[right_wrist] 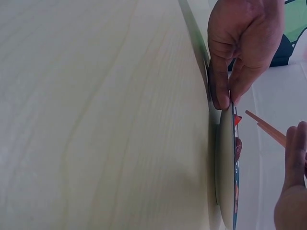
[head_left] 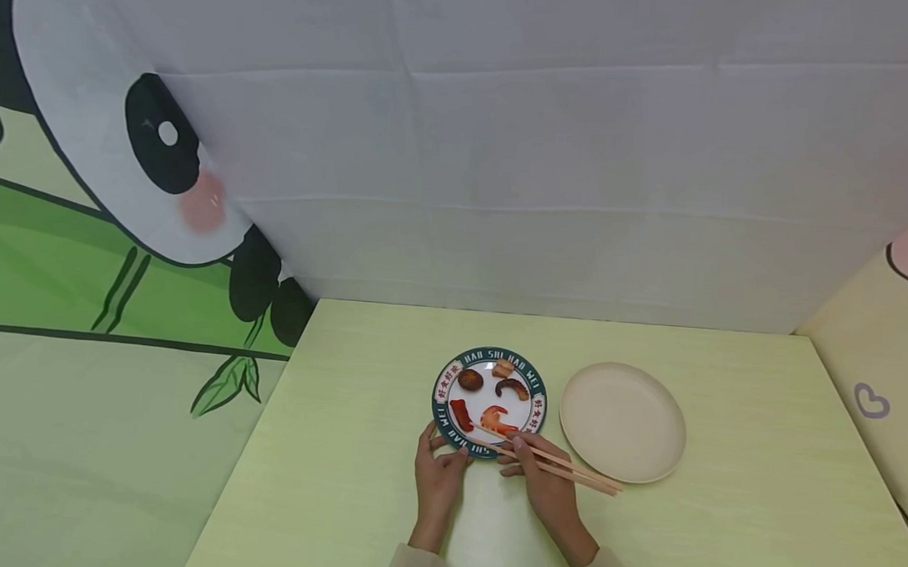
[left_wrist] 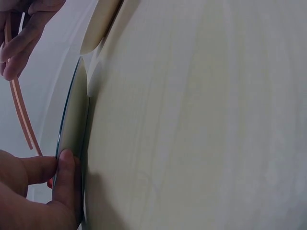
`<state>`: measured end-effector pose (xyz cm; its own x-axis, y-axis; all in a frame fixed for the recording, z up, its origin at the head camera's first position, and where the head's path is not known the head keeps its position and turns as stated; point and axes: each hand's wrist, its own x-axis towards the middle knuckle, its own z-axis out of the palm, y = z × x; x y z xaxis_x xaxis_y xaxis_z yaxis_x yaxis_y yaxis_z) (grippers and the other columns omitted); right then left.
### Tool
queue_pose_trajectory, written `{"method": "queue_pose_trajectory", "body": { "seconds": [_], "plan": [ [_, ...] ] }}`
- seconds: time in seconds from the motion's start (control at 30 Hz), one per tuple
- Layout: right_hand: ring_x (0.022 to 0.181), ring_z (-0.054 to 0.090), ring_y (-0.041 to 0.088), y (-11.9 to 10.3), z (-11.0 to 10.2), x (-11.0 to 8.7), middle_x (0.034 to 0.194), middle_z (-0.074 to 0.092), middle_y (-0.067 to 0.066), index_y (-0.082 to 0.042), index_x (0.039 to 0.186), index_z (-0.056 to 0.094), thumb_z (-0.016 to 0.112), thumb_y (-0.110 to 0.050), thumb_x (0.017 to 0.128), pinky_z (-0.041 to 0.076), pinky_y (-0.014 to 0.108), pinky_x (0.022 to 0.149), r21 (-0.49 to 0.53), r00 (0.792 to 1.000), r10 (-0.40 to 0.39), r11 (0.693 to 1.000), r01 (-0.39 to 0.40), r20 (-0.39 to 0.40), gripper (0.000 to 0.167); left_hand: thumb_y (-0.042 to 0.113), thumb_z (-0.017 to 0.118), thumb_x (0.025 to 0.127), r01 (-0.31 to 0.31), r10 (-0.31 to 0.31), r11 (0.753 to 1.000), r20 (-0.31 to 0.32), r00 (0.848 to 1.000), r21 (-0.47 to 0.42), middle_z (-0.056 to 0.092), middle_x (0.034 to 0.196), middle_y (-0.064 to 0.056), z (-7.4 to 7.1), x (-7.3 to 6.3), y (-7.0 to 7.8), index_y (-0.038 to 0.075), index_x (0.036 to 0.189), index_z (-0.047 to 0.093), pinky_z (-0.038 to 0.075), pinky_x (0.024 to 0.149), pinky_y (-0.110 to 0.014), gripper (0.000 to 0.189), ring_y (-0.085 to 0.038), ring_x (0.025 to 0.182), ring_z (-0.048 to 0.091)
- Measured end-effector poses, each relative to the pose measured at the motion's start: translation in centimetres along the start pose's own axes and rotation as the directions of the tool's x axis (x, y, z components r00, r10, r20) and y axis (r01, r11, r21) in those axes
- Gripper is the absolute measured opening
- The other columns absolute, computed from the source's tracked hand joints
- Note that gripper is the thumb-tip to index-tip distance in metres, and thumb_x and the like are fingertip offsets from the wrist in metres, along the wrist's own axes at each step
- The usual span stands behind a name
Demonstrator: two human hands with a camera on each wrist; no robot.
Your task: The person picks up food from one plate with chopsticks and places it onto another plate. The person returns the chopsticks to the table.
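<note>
Wooden chopsticks (head_left: 590, 476) are gripped in the right hand (head_left: 548, 489), tips parted above the green-rimmed plate (head_left: 488, 396), whose edge is pinched by the left hand (head_left: 439, 483), the nearer one; just beyond the tips, a red food strip (head_left: 460, 415) is set slantwise.

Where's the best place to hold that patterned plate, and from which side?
I'd pinch the patterned plate by its near-left rim, from above and beneath, coming from the left: its thin rim stands off the table, while the chopsticks slant over it from the right, where the plain plate also sits close.
</note>
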<state>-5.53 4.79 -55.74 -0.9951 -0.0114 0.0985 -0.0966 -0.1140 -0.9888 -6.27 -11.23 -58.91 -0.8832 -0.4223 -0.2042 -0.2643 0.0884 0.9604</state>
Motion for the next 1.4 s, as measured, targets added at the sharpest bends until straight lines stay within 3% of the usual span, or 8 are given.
{"method": "queue_pose_trajectory", "body": {
  "seconds": [0.23,0.47,0.63,0.8,1.03,1.4],
  "plan": [
    [0.082,0.079,0.022,0.4,0.2,0.3,0.103,0.073,0.034,0.019,0.119,0.067,0.051,-0.006,0.111,0.071,0.036,0.069,0.017,1.000,0.011,1.000,-0.011,-0.008,0.031,-0.008,0.073,0.091,-0.014,0.014,1.000,0.001,1.000,0.006,0.060,0.120,-0.023,-0.1,-0.1,0.1,-0.003,0.156,0.041,0.067,0.070,-0.024,0.072,-0.023,0.084,0.073],
    [0.082,0.079,0.031,0.7,0.5,0.6,0.103,0.073,0.034,0.018,0.119,0.068,0.051,-0.007,0.111,0.071,0.041,0.069,-0.006,1.000,0.002,1.000,-0.002,0.001,0.031,-0.009,0.072,0.091,-0.006,0.006,1.000,0.002,1.000,-0.016,0.059,0.120,-0.023,0.0,0.0,0.1,-0.003,0.156,0.040,0.068,0.069,-0.024,0.072,-0.020,0.083,0.071],
    [0.084,0.079,0.037,1.0,0.7,0.9,0.105,0.071,0.037,0.019,0.120,0.066,0.052,-0.005,0.110,0.071,0.038,0.068,-0.007,1.000,-0.013,1.000,0.013,0.018,0.030,-0.009,0.071,0.091,-0.010,0.010,0.999,0.008,1.000,-0.035,0.059,0.121,-0.024,0.1,0.1,0.1,-0.003,0.156,0.040,0.066,0.068,-0.022,0.072,-0.020,0.084,0.071],
    [0.086,0.079,0.036,1.6,0.8,1.0,0.106,0.071,0.038,0.019,0.124,0.066,0.053,-0.004,0.109,0.071,0.036,0.069,-0.006,1.000,-0.010,1.000,0.010,0.029,0.030,-0.010,0.071,0.090,-0.028,0.028,0.998,0.008,1.000,-0.055,0.059,0.119,-0.024,0.0,0.0,0.0,-0.004,0.155,0.041,0.063,0.066,-0.018,0.072,-0.022,0.081,0.072],
    [0.088,0.078,0.038,2.1,0.9,1.1,0.107,0.071,0.037,0.018,0.127,0.065,0.055,-0.006,0.109,0.071,0.036,0.070,-0.004,0.999,0.007,1.000,-0.007,0.036,0.031,-0.011,0.072,0.088,-0.058,0.058,0.996,0.000,0.998,-0.067,0.059,0.118,-0.026,0.1,0.0,0.0,-0.006,0.154,0.041,0.067,0.066,-0.024,0.072,-0.025,0.080,0.072],
    [0.091,0.075,0.049,2.4,1.0,1.3,0.109,0.072,0.036,0.019,0.126,0.065,0.053,-0.005,0.110,0.071,0.036,0.071,-0.015,0.999,0.014,1.000,-0.013,0.048,0.031,-0.009,0.072,0.090,-0.031,0.031,0.998,0.002,1.000,-0.046,0.060,0.120,-0.024,0.0,-0.2,0.0,-0.005,0.155,0.040,0.062,0.065,-0.017,0.072,-0.023,0.082,0.072]
  ]
}}
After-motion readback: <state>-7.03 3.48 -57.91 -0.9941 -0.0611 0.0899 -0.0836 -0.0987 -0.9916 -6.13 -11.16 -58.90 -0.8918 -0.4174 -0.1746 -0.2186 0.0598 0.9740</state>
